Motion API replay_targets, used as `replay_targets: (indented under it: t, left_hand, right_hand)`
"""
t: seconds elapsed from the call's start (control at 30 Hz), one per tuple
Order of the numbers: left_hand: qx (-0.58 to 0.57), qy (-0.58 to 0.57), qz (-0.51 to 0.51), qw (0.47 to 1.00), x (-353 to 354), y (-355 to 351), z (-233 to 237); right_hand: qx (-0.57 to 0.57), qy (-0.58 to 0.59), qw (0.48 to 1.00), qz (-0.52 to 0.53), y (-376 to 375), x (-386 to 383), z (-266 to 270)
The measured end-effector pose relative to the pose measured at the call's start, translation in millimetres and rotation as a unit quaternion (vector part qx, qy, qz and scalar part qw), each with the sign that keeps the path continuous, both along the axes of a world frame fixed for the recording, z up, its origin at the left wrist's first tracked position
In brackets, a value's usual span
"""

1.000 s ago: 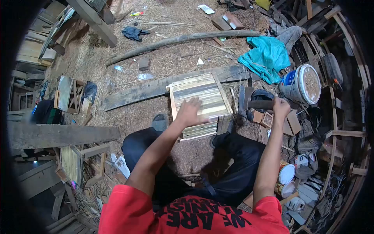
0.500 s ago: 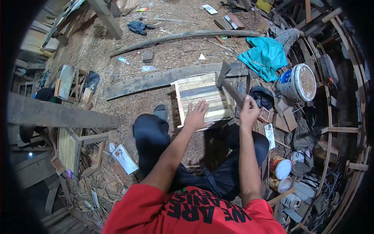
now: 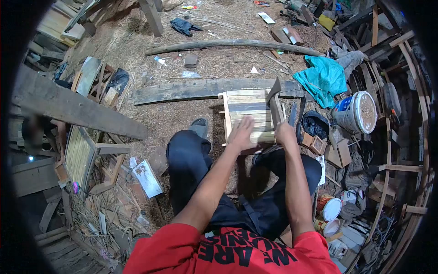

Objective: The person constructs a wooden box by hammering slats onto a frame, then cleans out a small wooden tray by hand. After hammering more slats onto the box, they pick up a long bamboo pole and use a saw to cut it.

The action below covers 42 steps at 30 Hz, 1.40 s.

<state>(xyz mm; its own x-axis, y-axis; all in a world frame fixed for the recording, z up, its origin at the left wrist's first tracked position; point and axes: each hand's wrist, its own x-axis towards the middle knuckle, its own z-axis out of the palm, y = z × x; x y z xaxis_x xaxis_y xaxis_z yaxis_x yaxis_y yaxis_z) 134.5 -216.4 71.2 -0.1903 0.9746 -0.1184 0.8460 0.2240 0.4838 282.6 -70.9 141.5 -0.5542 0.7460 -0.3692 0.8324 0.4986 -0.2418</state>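
A small slatted wooden panel (image 3: 248, 106) with pale strips and a darker grey band lies in front of my knees. My left hand (image 3: 242, 134) rests on its lower slats, fingers spread. My right hand (image 3: 286, 134) is wrapped round the handle of a hammer (image 3: 276, 107), at the panel's right side. The hammer stands near the panel's right edge; whether its head touches the wood I cannot tell.
A long grey plank (image 3: 182, 90) lies behind the panel. To the right are a teal cloth (image 3: 323, 77), a black bag (image 3: 315, 124) and a large bucket (image 3: 366, 112). A thick beam (image 3: 82, 107) and another person's arm (image 3: 61, 137) are at the left.
The hammer has swung from a slanted position to a more upright one beside the panel's right edge. My left hand stays on the slats. The whole view has shifted slightly.
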Motion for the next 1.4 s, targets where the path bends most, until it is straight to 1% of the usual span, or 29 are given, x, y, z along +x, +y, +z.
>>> replay_targets:
  t: [0.1,0.13,0.17,0.23,0.27,0.3,0.33,0.37,0.4,0.47,0.5,0.53,0.57,0.63,0.67,0.77,0.8,0.9,0.93,1.03,1.07,1.1,1.17,1.2,1.3,1.4]
  left_hand:
    - [-0.001,0.000,0.190,0.982,9,-30,25]
    - [0.101,-0.063,0.275,0.954,15,-35,5]
    - [0.129,-0.092,0.343,0.926,15,-34,-14]
    - [0.183,-0.153,0.473,0.848,13,-28,-44]
    - [0.230,-0.151,0.510,0.815,9,-21,-82]
    - [0.164,-0.208,0.492,0.829,-1,-23,-67]
    - [0.093,-0.263,0.470,0.837,-10,-29,-39]
    - [0.020,-0.317,0.443,0.838,-13,-35,-24]
    - [0.051,-0.298,0.445,0.843,-11,-38,-32]
    - [0.115,-0.258,0.448,0.848,-7,-38,-52]
    - [0.112,-0.265,0.442,0.850,-8,-41,-51]
    - [0.110,-0.273,0.436,0.851,-9,-44,-48]
    - [0.108,-0.280,0.429,0.852,-10,-47,-45]
    - [0.095,-0.284,0.421,0.856,-12,-48,-44]
    - [0.088,-0.285,0.416,0.859,-13,-49,-44]
    - [0.078,-0.270,0.430,0.858,-10,-47,-39]
    - [0.097,-0.261,0.425,0.861,-9,-47,-39]
    - [0.086,-0.262,0.442,0.853,-6,-43,-32]
    - [0.064,-0.262,0.446,0.853,-5,-42,-31]
    - [0.097,-0.254,0.443,0.854,-3,-44,-33]
    - [0.113,-0.242,0.440,0.857,-2,-45,-34]
    - [0.102,-0.246,0.438,0.859,-2,-45,-35]
    - [0.084,-0.255,0.437,0.859,-4,-44,-35]
    - [0.087,-0.250,0.437,0.860,-3,-45,-38]
    - [0.093,-0.239,0.443,0.859,-5,-44,-43]
    - [0.082,-0.243,0.447,0.857,-3,-43,-38]
  right_hand:
    - [0.042,0.100,0.980,-0.166,-26,-27,1]
    - [0.091,0.133,0.977,-0.141,-33,-32,-4]
    - [0.051,0.148,0.975,-0.156,-33,-33,-4]
    - [-0.027,0.175,0.967,-0.183,-37,-38,17]
    - [-0.111,0.221,0.944,-0.220,-28,-41,-1]
    - [-0.056,0.275,0.942,-0.182,-34,-49,1]
    - [-0.003,0.326,0.935,-0.143,-48,-59,8]
    - [0.050,0.372,0.921,-0.106,-63,-68,18]
    - [-0.016,0.376,0.919,-0.118,-75,-80,42]
    - [0.082,0.396,0.914,-0.041,-78,-100,46]
    - [0.131,0.403,0.906,-0.002,-80,-107,47]
    - [0.092,0.396,0.914,0.003,-82,-114,43]
    - [0.092,0.382,0.919,0.015,-80,-119,19]
    - [0.081,0.292,0.952,0.037,-83,-115,-21]
    - [0.089,0.189,0.975,0.070,-75,-110,-38]
    - [-0.003,0.090,0.993,0.082,-60,-121,-22]
    - [0.031,0.133,0.988,0.074,-68,-118,-2]
    - [0.089,0.211,0.973,0.026,-71,-110,28]
    - [0.099,0.247,0.963,0.030,-69,-109,34]
    - [0.082,0.286,0.955,0.008,-70,-122,32]
    - [0.103,0.296,0.950,-0.009,-74,-127,19]
    - [0.088,0.285,0.955,-0.007,-77,-127,8]
    - [0.055,0.199,0.978,0.043,-64,-114,-40]
    - [0.042,0.067,0.995,0.062,-64,-116,-34]
    - [-0.006,0.086,0.992,0.088,-58,-130,-7]
    - [0.036,0.178,0.983,0.030,-73,-132,20]
